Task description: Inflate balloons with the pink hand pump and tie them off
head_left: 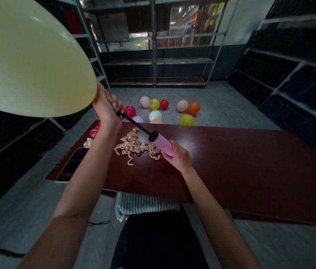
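So the big pale yellow balloon (29, 56) fills the whole upper left of the frame, blown up pretty full. Its neck is down at its right edge, where the left hand (106, 106) is closed tight around it, fingers curled, pinching the neck onto the black nozzle end of the pump. The pink hand pump (162, 144) runs diagonally from that hand down toward the middle of the frame, and the right hand (178, 157) is wrapped around the pink barrel's lower end, fully closed on it.

My read on handling: the balloon is basically weightless and squishy, but the skin looks stretched thin, so it's likely poppable if a fingernail digs in. The body is too big and slick to hold well; the neck is the only sensible grip point, and it'd probably slip off the nozzle if the pinch loosens. The pump looks like stiff, light plastic, easy to grip anywhere along the barrel.

Under the pump, a heap of uninflated peach balloons (134, 145) lies on the dark red table (244, 164). A phone or tablet (72, 168) sits at the table's left edge. Beyond the table, upper middle of the frame, a bunch of small inflated balloons (187, 112) in red, yellow, orange and white sit on the grey floor, in front of metal shelving (153, 41).
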